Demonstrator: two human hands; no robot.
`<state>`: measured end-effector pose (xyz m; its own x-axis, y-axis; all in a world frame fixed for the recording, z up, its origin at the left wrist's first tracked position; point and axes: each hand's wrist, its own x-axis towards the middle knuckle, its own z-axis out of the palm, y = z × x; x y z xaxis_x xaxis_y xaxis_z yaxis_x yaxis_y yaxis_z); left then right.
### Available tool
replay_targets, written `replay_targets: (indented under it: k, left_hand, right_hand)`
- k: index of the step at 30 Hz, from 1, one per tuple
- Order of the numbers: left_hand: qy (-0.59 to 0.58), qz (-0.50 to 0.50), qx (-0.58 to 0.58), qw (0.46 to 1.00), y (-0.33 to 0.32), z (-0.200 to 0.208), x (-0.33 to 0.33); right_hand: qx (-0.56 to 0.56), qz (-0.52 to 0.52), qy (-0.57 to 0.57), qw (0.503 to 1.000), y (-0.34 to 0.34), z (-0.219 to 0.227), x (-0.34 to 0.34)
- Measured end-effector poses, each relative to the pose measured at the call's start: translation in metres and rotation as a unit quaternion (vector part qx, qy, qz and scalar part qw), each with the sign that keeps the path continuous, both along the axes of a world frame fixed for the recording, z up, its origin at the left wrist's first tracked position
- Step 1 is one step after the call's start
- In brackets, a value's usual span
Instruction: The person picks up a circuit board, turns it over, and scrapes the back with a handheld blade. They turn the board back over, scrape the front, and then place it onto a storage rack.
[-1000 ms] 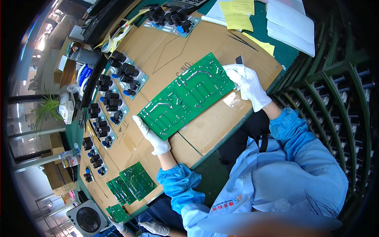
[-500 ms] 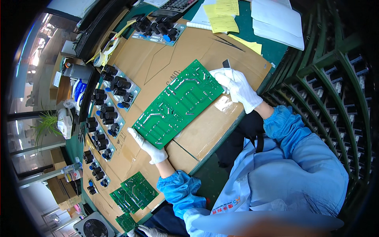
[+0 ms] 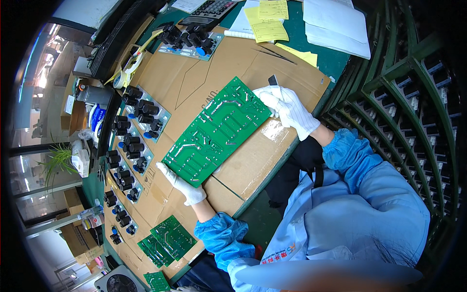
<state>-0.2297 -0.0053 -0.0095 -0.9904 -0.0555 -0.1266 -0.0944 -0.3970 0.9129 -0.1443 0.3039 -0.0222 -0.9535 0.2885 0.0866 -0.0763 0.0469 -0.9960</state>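
A long green circuit board (image 3: pixel 217 131), solder side up, is held tilted above the cardboard between my two hands. My left hand (image 3: pixel 181 184) wears a white glove and grips the board's lower left end, fingers along the edge and mostly under it. My right hand (image 3: pixel 287 108), gloved in white too, is closed on the upper right end. A small flat dark-tipped thing (image 3: pixel 273 79) sticks up from the right hand's fingers; its kind is unclear, as the glove hides the rest.
Cardboard (image 3: pixel 233 180) covers the bench. Boards with black capacitors (image 3: pixel 131 143) stand along the left, another (image 3: pixel 192 41) at the back. Several green boards (image 3: pixel 172 237) lie at the near left. Tweezers (image 3: pixel 275 54), yellow slips (image 3: pixel 266 24) and a calculator (image 3: pixel 211 12) lie behind. A green rack (image 3: pixel 408 97) stands right.
The board and both hands have shifted slightly in the picture, with the grip unchanged. Another person's gloved hands at the lower edge have mostly left the view.
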Motion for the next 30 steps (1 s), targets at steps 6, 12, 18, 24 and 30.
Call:
replay_targets:
  k: [6, 12, 18, 24, 30]
  left_hand:
    - [0.014, 0.004, 0.005, 1.0, 0.004, 0.004, 0.002]
    - [0.007, 0.016, 0.001, 1.0, 0.003, 0.004, 0.002]
    - [0.005, -0.004, 0.008, 1.0, -0.001, 0.0, -0.001]
    - [0.003, 0.004, 0.007, 1.0, -0.004, -0.004, -0.003]
    - [0.009, 0.016, 0.007, 1.0, 0.001, 0.0, 0.0]
  right_hand:
    - [0.008, 0.005, -0.005, 1.0, 0.0, 0.001, 0.0]
    - [0.022, 0.0, 0.021, 1.0, 0.0, -0.002, -0.001]
    - [0.047, -0.001, 0.052, 0.998, 0.002, -0.013, -0.004]
    - [0.081, -0.008, 0.057, 0.995, 0.002, -0.015, -0.004]
    - [0.077, -0.002, 0.075, 0.994, 0.003, -0.012, -0.004]
